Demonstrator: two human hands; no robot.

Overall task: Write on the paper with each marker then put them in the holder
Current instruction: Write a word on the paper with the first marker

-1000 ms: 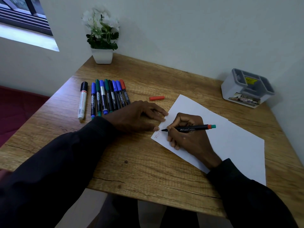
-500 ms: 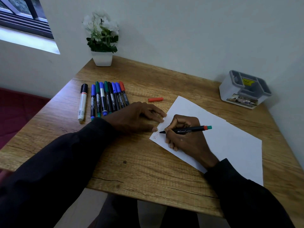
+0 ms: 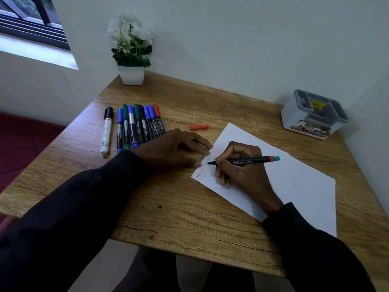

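the right hand is curled round a black marker, pinching it low on the barrel. the marker's tip meets the paper near the sheet's left corner, just past a short word of red writing. the left hand lies flat with straight fingers and holds nothing, and its fingertips touch the left edge of the paper, a little left of centre in the frame. the step in hand looks like the writing itself, early in the task, since a row of markers waits capped at the upper left and no marker shows in the holder at the upper right, well apart from the sheet. to do it well, the left fingertips should probably press down on that edge so the loose sheet does not slide on the smooth worktop under the strokes. a light touch and small letters seem wise, because the other markers each need room on the same page. the heel of the right hand rests on the paper, so it should trail clear of wet ink to avoid smearing. the red cap lies on the worktop above the left hand, apart from the paper, and likely has to go back on before the marker goes to the holder.
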